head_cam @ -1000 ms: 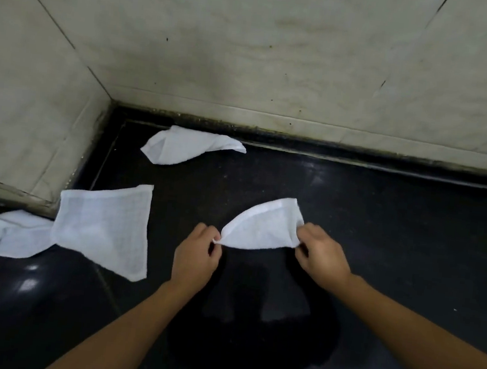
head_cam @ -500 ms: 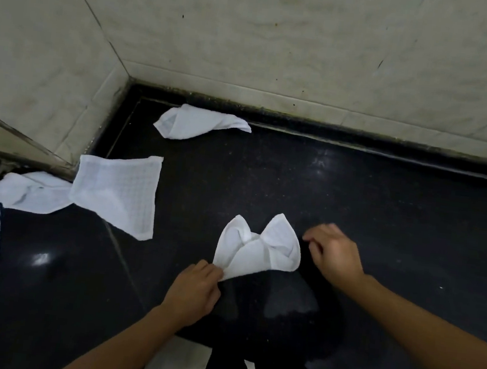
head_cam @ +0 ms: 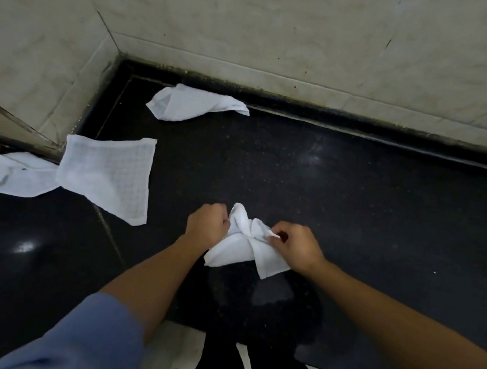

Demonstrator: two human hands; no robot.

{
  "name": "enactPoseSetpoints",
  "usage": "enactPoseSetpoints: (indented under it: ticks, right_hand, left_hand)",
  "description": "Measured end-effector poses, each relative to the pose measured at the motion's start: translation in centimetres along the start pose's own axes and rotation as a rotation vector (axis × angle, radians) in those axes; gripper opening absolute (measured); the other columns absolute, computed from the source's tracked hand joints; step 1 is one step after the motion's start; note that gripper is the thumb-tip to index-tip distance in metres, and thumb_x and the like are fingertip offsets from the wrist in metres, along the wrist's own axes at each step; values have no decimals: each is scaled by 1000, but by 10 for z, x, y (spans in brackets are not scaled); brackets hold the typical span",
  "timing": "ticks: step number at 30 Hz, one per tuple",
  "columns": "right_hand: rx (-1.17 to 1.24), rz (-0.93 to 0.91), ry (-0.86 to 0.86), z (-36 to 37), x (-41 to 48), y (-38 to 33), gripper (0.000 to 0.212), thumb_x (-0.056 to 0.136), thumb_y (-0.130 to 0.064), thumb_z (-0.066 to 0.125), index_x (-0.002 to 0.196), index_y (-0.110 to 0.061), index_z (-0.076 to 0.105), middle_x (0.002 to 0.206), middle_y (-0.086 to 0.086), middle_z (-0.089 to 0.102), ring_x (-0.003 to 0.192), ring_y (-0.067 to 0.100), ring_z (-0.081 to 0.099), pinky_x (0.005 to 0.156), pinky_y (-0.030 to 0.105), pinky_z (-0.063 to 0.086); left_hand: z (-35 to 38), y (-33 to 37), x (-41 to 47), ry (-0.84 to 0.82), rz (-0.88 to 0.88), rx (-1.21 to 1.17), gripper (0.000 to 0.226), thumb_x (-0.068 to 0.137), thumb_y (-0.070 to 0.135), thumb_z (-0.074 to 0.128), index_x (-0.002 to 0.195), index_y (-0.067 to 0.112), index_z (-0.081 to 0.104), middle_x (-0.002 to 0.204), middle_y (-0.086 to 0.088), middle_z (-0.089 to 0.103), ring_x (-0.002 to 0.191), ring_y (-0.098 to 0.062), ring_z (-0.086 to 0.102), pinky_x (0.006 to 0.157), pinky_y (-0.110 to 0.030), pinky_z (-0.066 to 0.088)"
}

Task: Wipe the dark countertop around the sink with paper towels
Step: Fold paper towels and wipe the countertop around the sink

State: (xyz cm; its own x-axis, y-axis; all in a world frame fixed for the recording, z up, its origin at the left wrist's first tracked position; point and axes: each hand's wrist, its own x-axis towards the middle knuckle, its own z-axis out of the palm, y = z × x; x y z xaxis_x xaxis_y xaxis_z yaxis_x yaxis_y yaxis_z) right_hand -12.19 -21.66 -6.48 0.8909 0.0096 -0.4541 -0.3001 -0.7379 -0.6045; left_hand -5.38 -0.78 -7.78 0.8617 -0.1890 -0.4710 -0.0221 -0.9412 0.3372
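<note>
Paper at the far left of frame: a rumpled pile (head_cam: 12,175) of sheets trailing off the left edge, lying on the dark countertop (head_cam: 369,203). Just right of it, one flat sheet (head_cam: 108,176), spread open, touching the pile. Higher up, near the back wall (head_cam: 283,23), a crumpled sheet (head_cam: 193,104) lies alone, well apart from the hands.

Lower centre: left hand (head_cam: 208,225), fingers curled into a fist round the left side of a paper towel (head_cam: 241,247). Towel is bunched at the top, with two loose flaps pointing toward the lower edge of frame. It is resting on the counter or held just over it, cannot tell which. Right hand (head_cam: 295,247) pinches the towel's right corner between thumb and fingertips. Hands are close together, with the towel between them.

Below the hands, a darker patch (head_cam: 277,305) on the stone; wet or shadow, cannot tell. Right half of the counter is speckled dark stone. No sink plainly in view.

Judgement: step in hand is readying the towel, gathering it into a pad; wiping with this one not yet begun. Next move calls for one palm pressing the wad flat to the stone and pushing in broad strokes, likely over the patch or the right side, firm enough to clean without tearing thin paper.
</note>
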Motion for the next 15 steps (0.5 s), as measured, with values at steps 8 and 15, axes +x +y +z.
enactPoseSetpoints:
  ticks: [8,15]
  right_hand:
    - [91,185,278,-23,41,-6,24,91,-33,58,75,-16,57,68,-1,58,71,23,62,60,33,47]
    - [-208,34,341,-15,31,-20,35,92,-30,54,125,-20,51,120,1,53,110,20,50,78,36,47]
  left_hand:
    - [-10,-47,-17,304,-298,-357,8,88,19,60,82,14,58,77,-2,66,70,-17,61,63,-33,50]
    - [-2,-23,-32,228,-130,-488,35,85,32,67,114,18,52,85,4,59,83,-16,60,76,-34,51]
